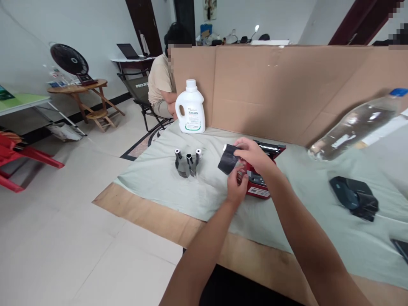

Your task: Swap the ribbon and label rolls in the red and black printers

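Note:
My right hand point(252, 154) is closed on a black film roll point(228, 159) with a white core end showing, held tilted above the cloth. Just below it, my left hand point(236, 187) has its fingers bent and pinched at the lower side of the same roll. Right behind both hands stands a red machine point(259, 191) with a grey inner part and its lid raised; my hands and right forearm hide much of it. To the left, dark film wound on small tubes point(189, 163) stands upright on the cloth.
A white jug point(191, 111) stands before a cardboard screen point(248, 89). At right, a large clear bottle point(353, 125) leans over, and a dark device point(353, 195) lies on the green cloth point(178, 197). A seated person point(161, 80) is behind the screen's left end.

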`<state>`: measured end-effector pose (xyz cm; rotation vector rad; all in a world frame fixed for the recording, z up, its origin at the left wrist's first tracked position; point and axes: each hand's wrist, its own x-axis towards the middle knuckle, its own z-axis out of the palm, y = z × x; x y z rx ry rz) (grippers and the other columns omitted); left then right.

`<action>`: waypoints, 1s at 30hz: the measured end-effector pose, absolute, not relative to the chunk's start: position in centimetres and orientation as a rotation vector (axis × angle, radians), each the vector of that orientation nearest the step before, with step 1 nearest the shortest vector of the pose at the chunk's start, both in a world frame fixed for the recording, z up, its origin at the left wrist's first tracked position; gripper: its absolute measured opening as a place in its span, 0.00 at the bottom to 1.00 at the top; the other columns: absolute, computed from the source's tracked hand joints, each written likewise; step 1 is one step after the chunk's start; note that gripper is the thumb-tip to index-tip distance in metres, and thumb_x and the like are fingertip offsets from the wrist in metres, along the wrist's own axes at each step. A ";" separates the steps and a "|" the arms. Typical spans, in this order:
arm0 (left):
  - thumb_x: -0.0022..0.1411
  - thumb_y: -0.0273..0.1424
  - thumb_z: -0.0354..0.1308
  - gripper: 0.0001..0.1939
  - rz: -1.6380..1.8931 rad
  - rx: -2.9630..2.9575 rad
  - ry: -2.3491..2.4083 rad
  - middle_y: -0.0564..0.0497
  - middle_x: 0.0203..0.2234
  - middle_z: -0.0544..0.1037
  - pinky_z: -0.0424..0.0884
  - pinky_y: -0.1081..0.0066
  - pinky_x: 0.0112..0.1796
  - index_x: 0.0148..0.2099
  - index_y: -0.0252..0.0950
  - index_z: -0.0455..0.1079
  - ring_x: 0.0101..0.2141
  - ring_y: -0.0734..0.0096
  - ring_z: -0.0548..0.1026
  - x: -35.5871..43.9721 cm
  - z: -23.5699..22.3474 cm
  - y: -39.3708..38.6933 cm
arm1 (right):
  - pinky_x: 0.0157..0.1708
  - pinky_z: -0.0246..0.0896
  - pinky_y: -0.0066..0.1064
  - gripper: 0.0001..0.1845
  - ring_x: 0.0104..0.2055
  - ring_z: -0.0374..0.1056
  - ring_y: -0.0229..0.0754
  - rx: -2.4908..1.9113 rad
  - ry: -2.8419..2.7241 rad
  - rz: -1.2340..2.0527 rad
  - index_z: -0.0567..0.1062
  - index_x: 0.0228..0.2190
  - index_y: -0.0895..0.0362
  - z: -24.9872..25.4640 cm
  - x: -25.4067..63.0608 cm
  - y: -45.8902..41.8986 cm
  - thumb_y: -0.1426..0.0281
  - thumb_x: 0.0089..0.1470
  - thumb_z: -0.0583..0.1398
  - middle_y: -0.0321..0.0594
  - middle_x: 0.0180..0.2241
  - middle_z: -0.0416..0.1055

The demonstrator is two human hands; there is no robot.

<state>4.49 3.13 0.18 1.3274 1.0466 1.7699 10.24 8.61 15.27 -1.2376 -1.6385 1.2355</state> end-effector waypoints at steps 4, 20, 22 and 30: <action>0.68 0.47 0.57 0.19 1.741 1.221 1.108 0.51 0.36 0.72 0.69 0.75 0.32 0.51 0.38 0.66 0.29 0.76 0.69 5.3 -0.1 2.6 | 0.19 0.50 0.27 0.18 0.18 0.57 0.33 -1.161 -1.298 1.348 0.67 0.35 0.51 15.7 16.9 4.9 0.65 0.40 0.65 0.28 0.22 0.63; 0.66 0.36 0.60 0.15 1.941 1.702 1.311 0.45 0.38 0.79 0.75 0.67 0.37 0.52 0.35 0.70 0.34 0.67 0.76 6.0 0.8 0.2 | 0.35 0.62 0.33 0.14 0.34 0.68 0.42 -1.363 -1.644 0.940 0.67 0.37 0.53 11.5 21.9 6.2 0.68 0.44 0.61 0.38 0.36 0.76; 0.66 0.37 0.60 0.17 1.931 1.728 1.296 0.44 0.39 0.80 0.76 0.68 0.33 0.54 0.35 0.69 0.31 0.70 0.76 6.3 0.6 -0.2 | 0.41 0.63 0.37 0.13 0.39 0.69 0.45 -1.430 -1.805 0.762 0.68 0.38 0.53 11.0 22.3 6.5 0.70 0.48 0.59 0.41 0.42 0.76; 0.66 0.36 0.57 0.18 1.867 2.076 1.182 0.48 0.34 0.83 0.75 0.67 0.30 0.55 0.36 0.72 0.18 0.77 0.69 7.1 0.7 -1.3 | 0.53 0.52 0.50 0.19 0.57 0.62 0.57 -1.883 -2.130 0.288 0.76 0.50 0.50 9.8 21.9 6.8 0.72 0.59 0.55 0.47 0.47 0.77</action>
